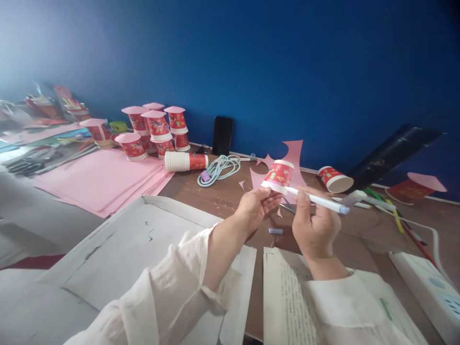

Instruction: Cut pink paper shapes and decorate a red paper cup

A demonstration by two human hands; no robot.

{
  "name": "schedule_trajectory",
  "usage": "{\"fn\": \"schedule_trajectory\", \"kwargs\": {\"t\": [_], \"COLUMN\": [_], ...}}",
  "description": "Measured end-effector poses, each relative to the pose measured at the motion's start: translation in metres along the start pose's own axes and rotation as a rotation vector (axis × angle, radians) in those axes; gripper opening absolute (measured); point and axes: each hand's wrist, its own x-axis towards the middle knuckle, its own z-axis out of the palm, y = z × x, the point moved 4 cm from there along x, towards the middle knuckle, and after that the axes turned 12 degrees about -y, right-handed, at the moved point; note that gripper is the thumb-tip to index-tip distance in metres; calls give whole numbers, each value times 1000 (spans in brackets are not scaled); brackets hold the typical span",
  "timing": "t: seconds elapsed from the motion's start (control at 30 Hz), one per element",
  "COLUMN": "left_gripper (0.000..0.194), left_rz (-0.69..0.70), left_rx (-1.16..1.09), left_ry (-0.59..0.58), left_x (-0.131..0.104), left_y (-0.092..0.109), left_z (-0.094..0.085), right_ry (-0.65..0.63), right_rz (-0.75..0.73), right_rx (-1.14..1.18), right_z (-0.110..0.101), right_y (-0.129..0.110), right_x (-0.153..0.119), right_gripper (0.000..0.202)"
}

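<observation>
My left hand [254,207] grips a red paper cup [279,175] by its white rim, the cup held upside down above the table. In my right hand [316,223] is a white marker [318,199], its tip at the cup's rim and its pale blue end pointing right. Whether the tip touches the cup I cannot tell. A small lilac marker cap [275,231] lies on the table below the cup. Behind the cup are cut pink paper scraps [295,152]. Another red paper cup [334,179] lies on its side to the right.
Red cups topped with pink paper discs [157,125] stand at the back left beside pink sheets [108,179]. A nested cup stack [185,161], a coiled cable [220,170] and a phone [223,135] lie nearby. Printed pages [287,297] and a power strip [427,287] are in front.
</observation>
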Motion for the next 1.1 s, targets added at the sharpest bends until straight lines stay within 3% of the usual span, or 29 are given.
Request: {"fn": "schedule_trajectory", "kwargs": {"t": [0.4,1.1], "left_gripper": [12,10], "left_rz": [19,43], "left_rx": [13,22], "left_ry": [-10,4], "left_x": [0,0], "left_y": [0,1], "left_z": [2,1], "right_ry": [-97,-87], "right_rz": [-26,-43], "right_rx": [-16,-64], "right_z": [5,6], "right_y": [0,0], "right_x": [2,3], "right_gripper": [19,18]}}
